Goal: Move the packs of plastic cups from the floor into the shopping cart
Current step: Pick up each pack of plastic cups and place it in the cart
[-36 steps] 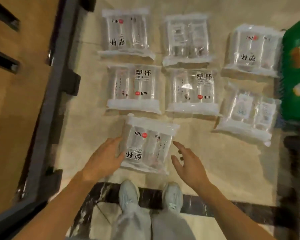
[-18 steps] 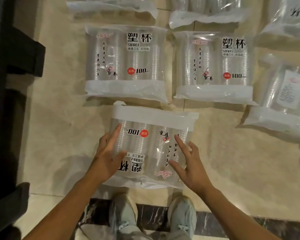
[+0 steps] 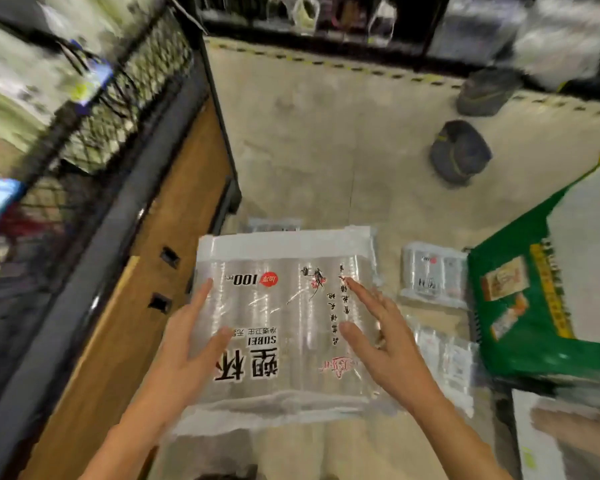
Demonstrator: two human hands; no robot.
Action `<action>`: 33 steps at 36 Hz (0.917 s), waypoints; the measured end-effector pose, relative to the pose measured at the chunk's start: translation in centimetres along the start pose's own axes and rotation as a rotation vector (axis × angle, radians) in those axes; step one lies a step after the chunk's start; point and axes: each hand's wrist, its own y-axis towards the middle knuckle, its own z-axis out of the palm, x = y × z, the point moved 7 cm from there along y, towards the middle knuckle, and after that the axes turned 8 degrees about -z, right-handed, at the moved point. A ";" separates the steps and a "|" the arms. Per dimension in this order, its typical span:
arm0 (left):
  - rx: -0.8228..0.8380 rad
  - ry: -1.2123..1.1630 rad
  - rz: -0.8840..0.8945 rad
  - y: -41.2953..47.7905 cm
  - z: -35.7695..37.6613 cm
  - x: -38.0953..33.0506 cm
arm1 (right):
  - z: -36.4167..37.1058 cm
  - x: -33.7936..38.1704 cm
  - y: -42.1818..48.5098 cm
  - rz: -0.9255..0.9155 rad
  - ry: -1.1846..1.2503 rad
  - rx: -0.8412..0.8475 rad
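The pack of cups [image 3: 284, 327] is off the floor and held at the middle of the view, a little toward six o'clock, flat face up with its print upside down to the person. The left hand [image 3: 187, 351] has it by the nine o'clock edge and the right hand [image 3: 388, 348] by the three o'clock edge. The fingers that show are straight and spread, with thumbs laid on the top face; whether any curl underneath cannot be told. This looks like the carry, and the black wire mesh at ten o'clock is most likely the cart [image 3: 118, 98], though it is blurred. To do it well, squeeze inward evenly from both sides: the slick film and thin cups would probably slip under a loose hold and buckle under a hard one, so sliding fingers beneath would take the weight better. Keep the pack level, swing it toward ten o'clock, and lift it high enough to pass over the grey rail [image 3: 94, 265] and the wooden panel [image 3: 146, 306] beside it before lowering. More packs [image 3: 432, 273] lie on the floor at three to four o'clock, just beside a green box [image 3: 513, 306], so feet should stay clear of them when turning.
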 end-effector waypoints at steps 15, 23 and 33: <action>-0.298 -0.044 0.145 -19.0 -25.7 -22.5 | -11.0 38.2 0.3 -0.488 -0.022 0.179; -0.688 -0.173 0.005 -28.3 -30.7 -20.2 | -5.2 48.9 1.7 -0.738 0.000 0.476; -1.088 -0.207 -0.205 -42.8 -32.8 -13.8 | 7.0 56.9 -5.5 -0.994 -0.022 0.816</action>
